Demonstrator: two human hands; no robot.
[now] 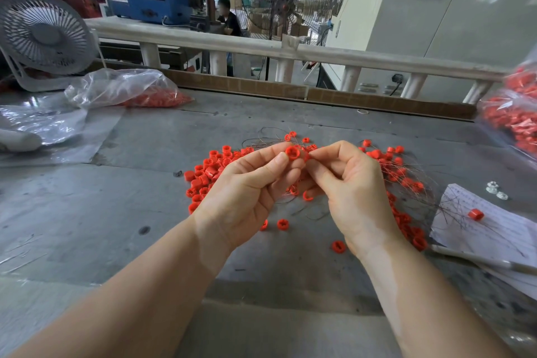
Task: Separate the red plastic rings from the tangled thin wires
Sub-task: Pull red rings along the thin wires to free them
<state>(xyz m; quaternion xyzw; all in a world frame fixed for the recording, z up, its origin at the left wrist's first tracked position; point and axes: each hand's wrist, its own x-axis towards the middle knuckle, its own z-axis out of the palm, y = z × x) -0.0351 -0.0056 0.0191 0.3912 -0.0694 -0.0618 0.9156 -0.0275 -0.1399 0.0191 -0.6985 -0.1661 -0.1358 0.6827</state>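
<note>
Ring pinched between my two hands
My left hand (247, 192) pinches a red ring (292, 152); my right hand (348, 186) pinches beside it. Wires (412, 180) tangle right of my hands; ring-filled bags (517, 122) lie beyond.

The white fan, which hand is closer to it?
Left. The left hand is nearer the fan, which stands far off at the table's back left corner. The right hand is farther away, on the other side of the left hand.
</note>
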